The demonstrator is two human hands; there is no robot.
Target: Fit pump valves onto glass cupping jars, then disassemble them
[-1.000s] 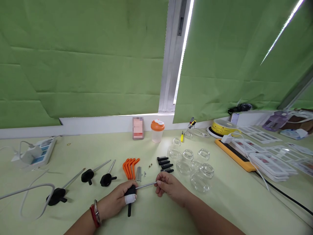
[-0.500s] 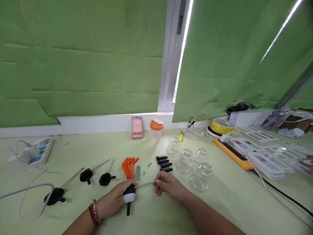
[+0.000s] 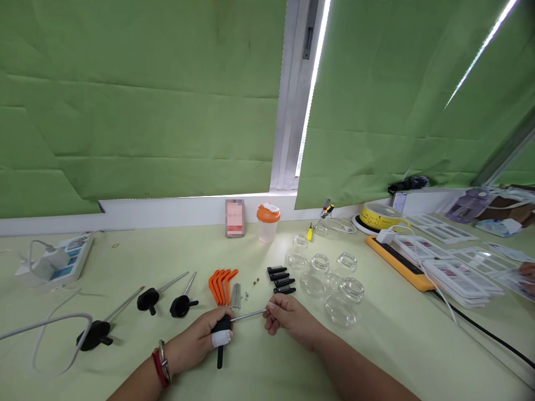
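White plastic catches my eye at the far left, where a power strip lies on the pale table, a white cable curling nearer to me. Next come three black-headed rods, lying loose and apart. My left hand follows, a red band and a silvery bracelet at its wrist; its fingers, one wrapped in white, are closed around the head of the held rod. Just beyond lie orange angled pieces, metal pins close beside them. Farther back stand a phone and an orange-lidded cup. The shaft points right, to my right hand, whose bent fingers pinch its tip. Beyond that are black ribbed pieces, then clear glass jars. An orange power bar sits farther right, white trays next to it, and another person's hand shows at the edge.
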